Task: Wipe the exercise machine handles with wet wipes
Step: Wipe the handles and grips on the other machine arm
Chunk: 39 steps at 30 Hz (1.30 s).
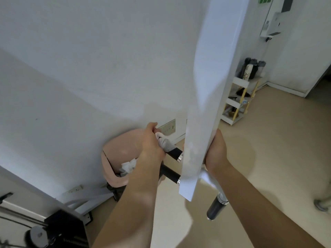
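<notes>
A white upright beam (200,140) of the exercise machine fills the middle of the view. Black handles stick out from it to the left: an upper one (174,153) and a lower one (170,173). My left hand (152,144) is closed around a white wet wipe (165,142) wrapped over the upper handle's outer end. My right hand (215,151) grips the right side of the beam; what its fingers hold is hidden behind the beam. Another black handle (215,207) points down at the lower right.
A pink waste bin (114,158) with crumpled white wipes (129,166) stands against the wall under my left arm. A small white shelf rack (238,99) is at the right. Machine base parts (59,228) lie at the lower left. Beige floor spreads to the right.
</notes>
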Each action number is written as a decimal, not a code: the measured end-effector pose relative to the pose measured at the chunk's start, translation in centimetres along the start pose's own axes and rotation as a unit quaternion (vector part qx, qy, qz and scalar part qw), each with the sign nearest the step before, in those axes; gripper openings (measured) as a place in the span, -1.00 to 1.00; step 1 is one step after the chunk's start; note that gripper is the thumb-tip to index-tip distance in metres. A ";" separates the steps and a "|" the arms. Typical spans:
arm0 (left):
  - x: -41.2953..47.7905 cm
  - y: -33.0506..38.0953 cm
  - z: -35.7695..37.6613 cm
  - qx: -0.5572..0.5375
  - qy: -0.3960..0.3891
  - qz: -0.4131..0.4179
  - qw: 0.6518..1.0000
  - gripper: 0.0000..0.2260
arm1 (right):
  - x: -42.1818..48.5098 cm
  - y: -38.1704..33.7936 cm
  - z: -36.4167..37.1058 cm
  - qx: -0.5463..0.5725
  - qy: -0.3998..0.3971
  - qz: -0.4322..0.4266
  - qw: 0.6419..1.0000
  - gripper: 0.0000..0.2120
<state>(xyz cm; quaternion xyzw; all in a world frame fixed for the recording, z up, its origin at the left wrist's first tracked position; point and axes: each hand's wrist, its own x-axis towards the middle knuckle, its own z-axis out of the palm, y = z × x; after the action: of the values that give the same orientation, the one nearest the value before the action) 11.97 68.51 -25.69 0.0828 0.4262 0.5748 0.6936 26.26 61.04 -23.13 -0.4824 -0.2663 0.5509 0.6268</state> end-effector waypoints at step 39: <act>-4.4 -5.2 -2.8 -0.003 -0.116 -0.073 0.991 -0.43 | -0.5 -1.7 0.7 -0.018 0.009 -0.030 0.999 -0.70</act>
<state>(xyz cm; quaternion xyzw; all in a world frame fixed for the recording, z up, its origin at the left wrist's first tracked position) 13.93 61.97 -28.45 0.1156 0.3460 0.5103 0.7788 26.28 60.95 -21.24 -0.4905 -0.2849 0.5229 0.6363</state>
